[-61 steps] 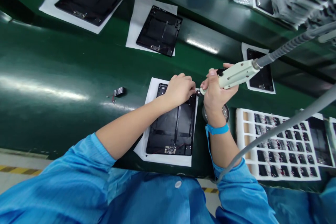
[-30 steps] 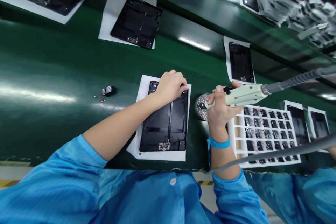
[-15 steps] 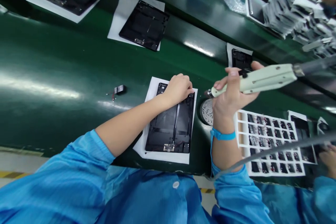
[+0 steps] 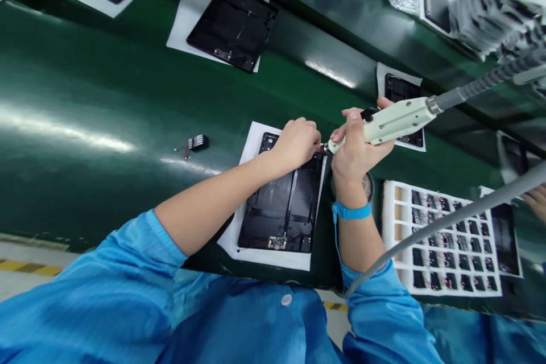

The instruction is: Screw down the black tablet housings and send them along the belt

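Note:
A black tablet housing (image 4: 279, 213) lies on a white sheet (image 4: 247, 259) on the green bench in front of me. My left hand (image 4: 297, 142) rests over its upper part, fingers curled and pressed together near the top right corner; what they pinch is hidden. In my right hand (image 4: 356, 151) is a pale green electric screwdriver (image 4: 401, 120), gripped around its body. Its tip reaches the housing's top right corner, beside my left fingertips. Partly behind my right wrist stands a round metal dish (image 4: 367, 183).
A white tray (image 4: 388, 233) of small black wired parts stands at the right. One such part (image 4: 197, 143) lies left of the housing. Another tablet housing (image 4: 232, 25) lies farther back on paper. A grey cable (image 4: 447, 224) crosses the right side. A co-worker's hand (image 4: 536, 202) shows at the right edge.
My right hand has brought the screwdriver left and its tip now meets the housing's corner by my left fingers. The view has shifted slightly; my left hand stays at the same corner.

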Demonstrator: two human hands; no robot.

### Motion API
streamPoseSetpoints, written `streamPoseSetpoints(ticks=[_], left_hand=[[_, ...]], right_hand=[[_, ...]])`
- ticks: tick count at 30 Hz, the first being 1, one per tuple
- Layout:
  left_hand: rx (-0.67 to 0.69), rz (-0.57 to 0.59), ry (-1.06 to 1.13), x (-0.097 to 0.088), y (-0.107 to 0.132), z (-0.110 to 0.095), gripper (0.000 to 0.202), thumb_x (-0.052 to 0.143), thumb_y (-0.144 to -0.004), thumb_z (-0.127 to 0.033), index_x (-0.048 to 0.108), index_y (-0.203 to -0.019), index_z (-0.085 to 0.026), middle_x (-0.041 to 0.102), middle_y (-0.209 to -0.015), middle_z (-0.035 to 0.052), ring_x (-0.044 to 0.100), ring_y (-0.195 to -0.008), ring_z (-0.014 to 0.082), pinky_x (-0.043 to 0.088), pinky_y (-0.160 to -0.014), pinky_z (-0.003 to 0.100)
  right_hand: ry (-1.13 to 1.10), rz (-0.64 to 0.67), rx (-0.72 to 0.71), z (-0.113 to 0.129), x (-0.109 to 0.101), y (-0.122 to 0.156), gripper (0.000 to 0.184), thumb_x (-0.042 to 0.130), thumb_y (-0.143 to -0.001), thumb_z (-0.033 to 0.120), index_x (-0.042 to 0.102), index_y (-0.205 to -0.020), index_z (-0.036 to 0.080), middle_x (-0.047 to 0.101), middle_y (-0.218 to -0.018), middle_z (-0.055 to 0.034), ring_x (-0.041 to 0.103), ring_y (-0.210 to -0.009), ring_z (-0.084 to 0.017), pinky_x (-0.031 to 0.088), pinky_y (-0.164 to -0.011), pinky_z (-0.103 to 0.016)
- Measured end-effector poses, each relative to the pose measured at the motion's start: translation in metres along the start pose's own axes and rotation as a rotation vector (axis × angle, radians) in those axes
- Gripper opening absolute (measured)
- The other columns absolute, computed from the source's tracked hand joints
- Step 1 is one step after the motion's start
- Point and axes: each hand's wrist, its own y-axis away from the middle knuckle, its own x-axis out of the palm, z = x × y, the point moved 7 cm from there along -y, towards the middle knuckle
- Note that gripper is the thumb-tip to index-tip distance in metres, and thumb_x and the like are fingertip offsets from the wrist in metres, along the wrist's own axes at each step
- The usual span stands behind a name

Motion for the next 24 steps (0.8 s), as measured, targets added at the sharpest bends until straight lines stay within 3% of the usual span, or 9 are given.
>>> streamPoseSetpoints(ticks=[11,19,24], left_hand=[[0.0,0.006,-0.003,-0.002,0.0006,-0.0021,0.023,0.066,-0.102,-0.012,0.088,-0.099,-0.016,0.079,-0.107,0.0153,0.067,-0.107,0.0333,0.05,-0.093,0.046],[0.0,-0.004,0.009,-0.0015,0.0,-0.0014,0.02,0.068,-0.102,-0.012,0.087,-0.097,-0.016,0.08,-0.107,0.0147,0.068,-0.107,0.034,0.049,-0.092,0.046],[0.013,-0.015,0.003,0.0,-0.0001,-0.001,0.021,0.067,-0.101,-0.012,0.087,-0.097,-0.016,0.081,-0.107,0.0147,0.069,-0.106,0.034,0.051,-0.091,0.047]], right_hand=[[-0.014,-0.022,-0.02,0.0027,0.0049,0.0018,0.044,0.082,-0.092,0.048,0.06,-0.126,0.03,0.073,-0.087,0.0068,0.049,-0.043,-0.007,0.048,-0.046,-0.027],[0.026,-0.001,0.01,-0.0028,0.003,0.0033,0.052,0.078,-0.097,0.047,0.057,-0.141,0.031,0.074,-0.094,0.0047,0.055,-0.047,-0.009,0.053,-0.049,-0.029],[-0.01,-0.002,0.003,-0.0013,0.0036,0.0032,0.048,0.08,-0.094,0.048,0.058,-0.133,0.03,0.073,-0.09,0.005,0.052,-0.047,-0.009,0.05,-0.047,-0.028]])
